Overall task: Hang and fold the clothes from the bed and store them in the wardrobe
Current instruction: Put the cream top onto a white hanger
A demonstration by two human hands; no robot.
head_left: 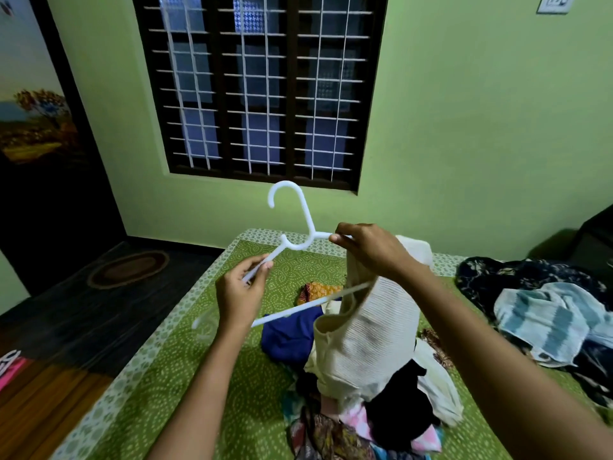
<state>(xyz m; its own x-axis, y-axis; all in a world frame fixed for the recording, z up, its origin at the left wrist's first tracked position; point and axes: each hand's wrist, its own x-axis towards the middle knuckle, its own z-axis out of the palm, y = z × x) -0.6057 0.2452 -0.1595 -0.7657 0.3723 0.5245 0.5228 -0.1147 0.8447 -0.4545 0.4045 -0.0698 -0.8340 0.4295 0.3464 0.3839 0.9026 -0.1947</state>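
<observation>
A white plastic hanger (292, 312), hook upward and curling left, is held above the green bed (199, 376), its bar slanting up rightward. The left hand (242, 293) grips one shoulder; the right hand (368, 250) pinches the other together with a hanging cream ribbed top (365, 336).

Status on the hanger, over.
Left hand grips white plastic hanger arm. Right hand pinches other arm, cream ribbed top hanging beneath. Mixed clothes pile below on bed.
</observation>
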